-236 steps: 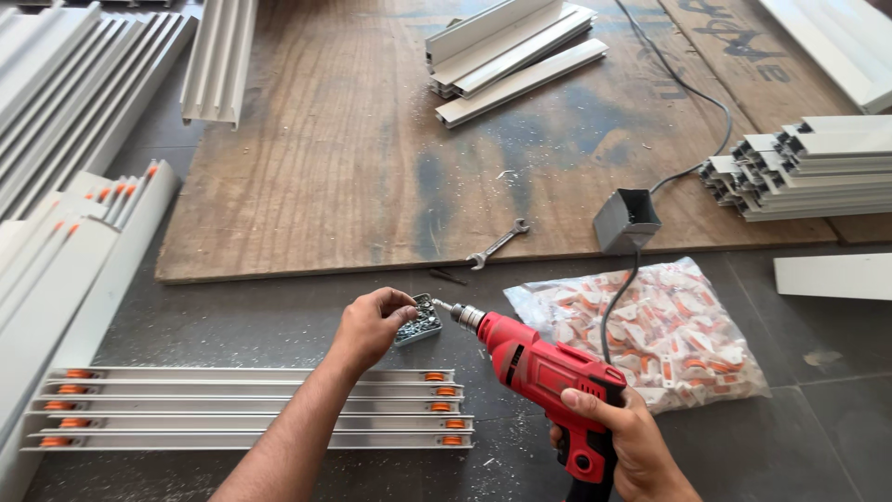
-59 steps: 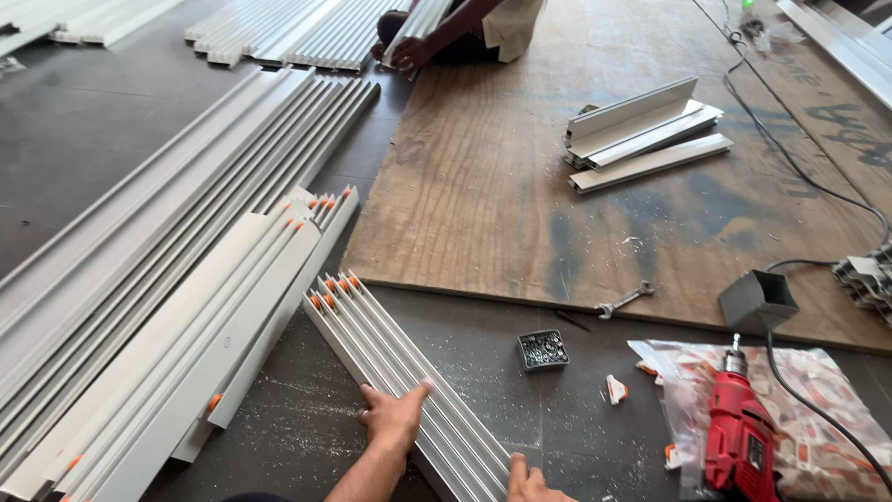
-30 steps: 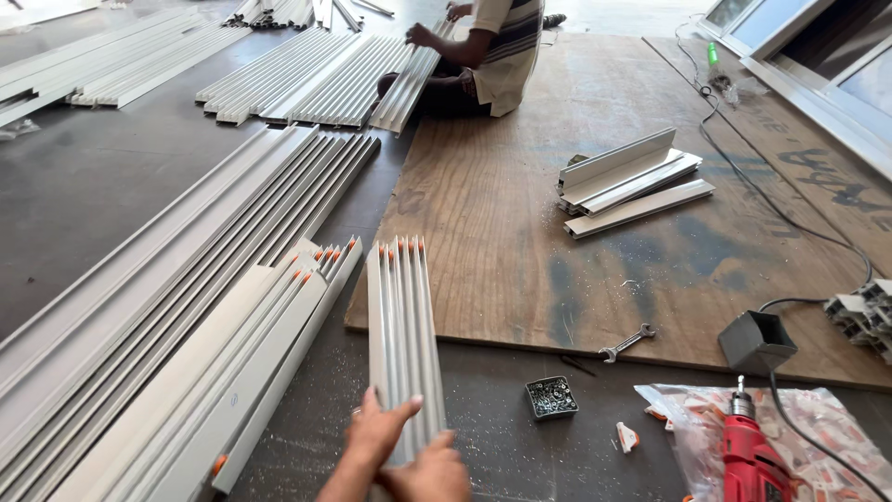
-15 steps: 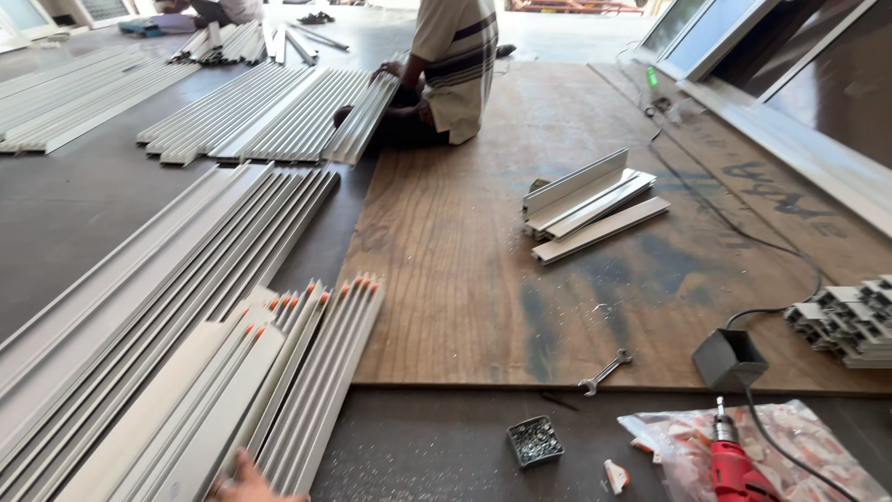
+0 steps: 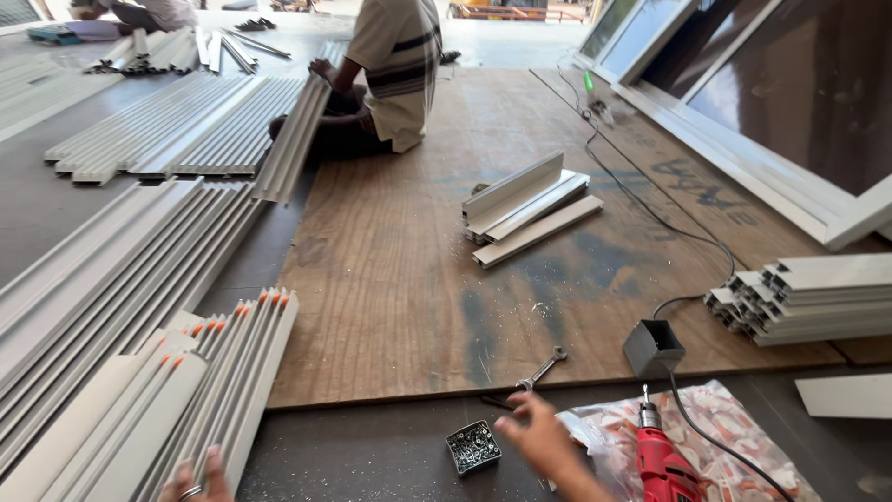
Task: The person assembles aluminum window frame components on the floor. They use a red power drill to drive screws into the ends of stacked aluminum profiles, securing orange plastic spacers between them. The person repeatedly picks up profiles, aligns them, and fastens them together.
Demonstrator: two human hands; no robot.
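My left hand (image 5: 193, 482) is at the bottom edge, fingers flat on the near end of a grey aluminium track profile with orange end clips (image 5: 243, 381). That profile lies against a stack of similar profiles (image 5: 111, 307). My right hand (image 5: 542, 440) is blurred, empty with fingers apart, above the dark floor. It hovers between a small box of screws (image 5: 471, 447) and a red electric drill (image 5: 665, 462). The drill lies on a clear bag of orange and white parts (image 5: 743, 429). A spanner (image 5: 543, 369) rests just beyond my right hand.
A large plywood sheet (image 5: 409, 270) covers the floor ahead with short profile offcuts (image 5: 525, 208) on it. A grey socket box (image 5: 653, 348) and cable sit near stacked profiles (image 5: 808, 297). A person (image 5: 395, 74) sits at the far end among long profiles (image 5: 186, 125). Window frames (image 5: 743, 121) lean at right.
The clipped profile has swung left and now lies against the left stack. My right hand has left it and moved right toward the screw box and drill. The view has tilted up.
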